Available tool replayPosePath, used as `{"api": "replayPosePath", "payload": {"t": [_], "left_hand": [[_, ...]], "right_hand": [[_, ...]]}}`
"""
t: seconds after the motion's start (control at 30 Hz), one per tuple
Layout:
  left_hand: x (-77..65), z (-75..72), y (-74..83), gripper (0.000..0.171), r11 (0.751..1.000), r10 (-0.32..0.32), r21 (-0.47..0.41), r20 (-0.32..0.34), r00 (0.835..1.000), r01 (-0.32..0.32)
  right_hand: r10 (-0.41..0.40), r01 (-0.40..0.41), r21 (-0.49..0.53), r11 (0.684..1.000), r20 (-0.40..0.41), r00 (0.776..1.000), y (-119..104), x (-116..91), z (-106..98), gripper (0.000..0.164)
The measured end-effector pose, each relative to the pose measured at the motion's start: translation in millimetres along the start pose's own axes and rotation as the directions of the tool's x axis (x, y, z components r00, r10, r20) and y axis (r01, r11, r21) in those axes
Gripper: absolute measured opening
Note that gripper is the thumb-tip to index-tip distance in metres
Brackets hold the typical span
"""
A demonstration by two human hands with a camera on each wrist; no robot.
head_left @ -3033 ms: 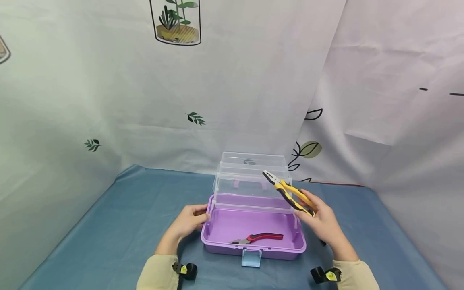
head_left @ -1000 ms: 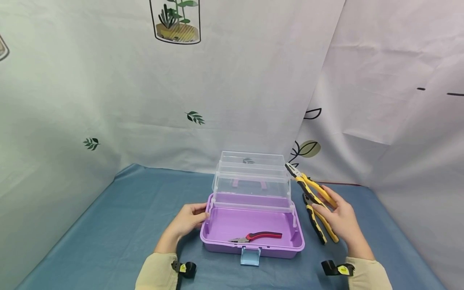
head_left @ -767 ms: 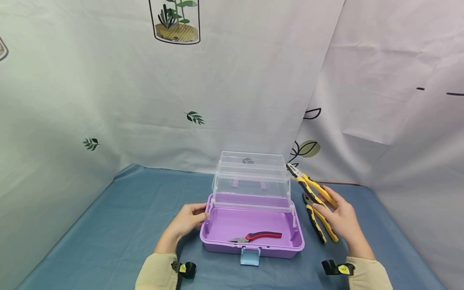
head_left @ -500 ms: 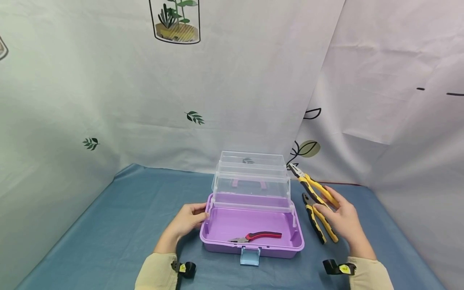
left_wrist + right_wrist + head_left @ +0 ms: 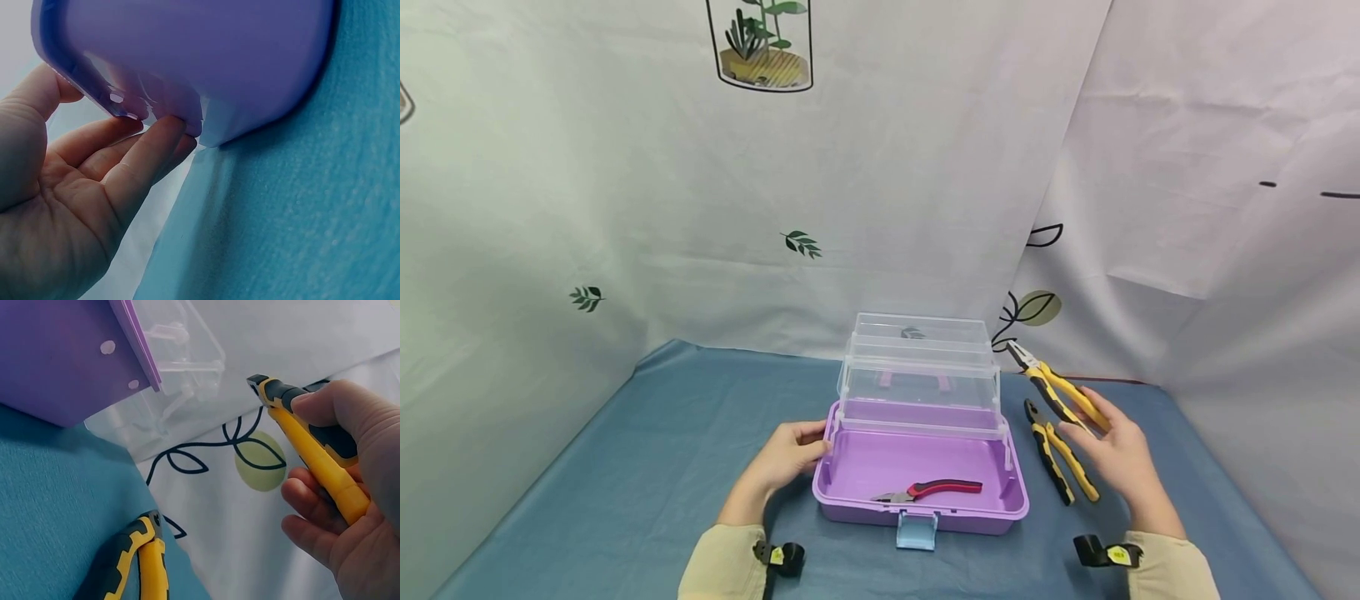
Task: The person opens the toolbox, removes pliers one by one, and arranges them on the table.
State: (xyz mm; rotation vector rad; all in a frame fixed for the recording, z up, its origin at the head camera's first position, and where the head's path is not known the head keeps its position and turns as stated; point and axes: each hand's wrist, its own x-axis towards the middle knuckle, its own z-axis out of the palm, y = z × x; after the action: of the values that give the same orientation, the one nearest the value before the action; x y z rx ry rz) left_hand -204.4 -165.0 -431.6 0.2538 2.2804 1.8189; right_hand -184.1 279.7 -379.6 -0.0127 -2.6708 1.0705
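Observation:
A purple toolbox [image 5: 895, 458] stands on the table with its clear lid [image 5: 936, 333] raised. My left hand [image 5: 786, 457] grips its left rim, thumb on top and fingers against the outer wall, as the left wrist view shows. Inside, near the front, lie red-and-black long-nose pliers [image 5: 947, 485]. My right hand [image 5: 1123, 450] holds yellow-and-black combination pliers [image 5: 1039, 370] by the handles, right of the toolbox, jaws pointing away and up to the left. Just below them, another yellow-and-black pair of pliers [image 5: 1081, 477] lies on the cloth, partly seen in the right wrist view [image 5: 153, 569].
Blue cloth [image 5: 700, 417] covers the table. A light-blue latch [image 5: 917, 531] hangs at the toolbox front. Clear trays fold back beneath the lid. A pale printed curtain [image 5: 887, 167] closes off the back and the sides.
My right hand has carried the combination pliers from above the toolbox to its right, drifting further right and slightly down lately. The pliers on the cloth came into sight. My left hand stays put.

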Motion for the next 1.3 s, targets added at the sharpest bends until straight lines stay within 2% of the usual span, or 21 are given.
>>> {"api": "replayPosePath", "payload": {"t": [0.67, 0.97, 1.3], "left_hand": [[-0.2, 0.5, 1.7, 0.055, 1.000, 0.015, -0.025, 0.000, 1.000, -0.015], [-3.1, 1.4, -0.7, 0.056, 0.999, 0.022, -0.024, 0.009, 1.000, -0.022], [-2.1, 2.7, 0.5, 0.055, 0.999, 0.024, -0.027, 0.011, 1.000, -0.024]], "right_hand": [[0.058, -0.057, -0.039, 0.998, 0.031, 0.998, 12.6, 1.4, -7.7, 0.079], [0.104, -0.104, -0.044, 0.994, 0.000, 0.995, 21.2, -0.5, -6.8, 0.078], [0.097, -0.096, -0.053, 0.994, 0.001, 0.995, 23.9, -1.2, -10.5, 0.079]]}}
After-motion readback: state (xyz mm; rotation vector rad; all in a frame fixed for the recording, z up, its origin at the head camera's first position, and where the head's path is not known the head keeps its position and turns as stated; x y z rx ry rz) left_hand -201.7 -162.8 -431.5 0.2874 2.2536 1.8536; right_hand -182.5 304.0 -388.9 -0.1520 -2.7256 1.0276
